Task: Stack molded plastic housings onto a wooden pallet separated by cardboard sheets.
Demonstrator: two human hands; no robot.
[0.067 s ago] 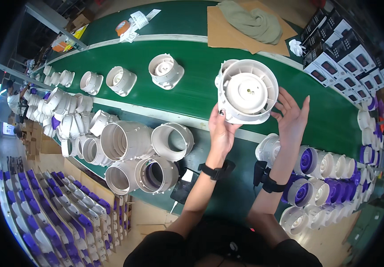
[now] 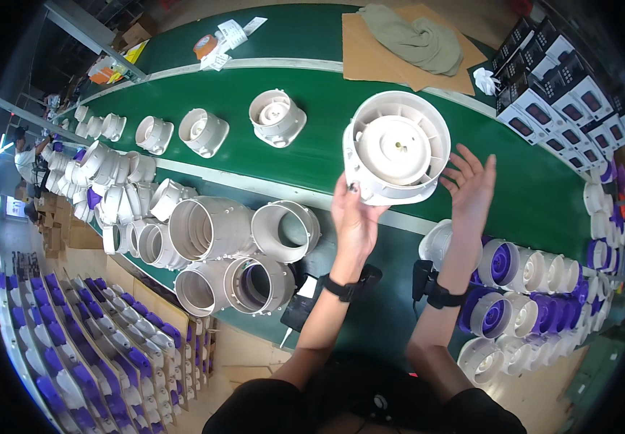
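Observation:
A round white plastic fan housing [image 2: 398,148], with vanes around a central hub, is held up over the green belt with its open face toward me. My left hand [image 2: 356,220] grips its lower left edge, thumb on the near side. My right hand [image 2: 470,192] is just right of the housing, fingers spread and slightly curled, holding nothing. Similar white housings, among them a near one [image 2: 277,118], stand in a row along the belt to the left.
White cylindrical rings [image 2: 285,231] stand left of my forearms, beside a small black device [image 2: 302,304]. White and purple fan parts [image 2: 499,262] are lined up at right. Boxes [image 2: 562,101] are stacked at far right; a cloth [image 2: 417,43] lies on cardboard [image 2: 356,54]. A person [image 2: 26,159] is far left.
The housing has shifted slightly left and tilted a little with my left hand. My right hand has moved slightly away from its rim. The view has shifted a little.

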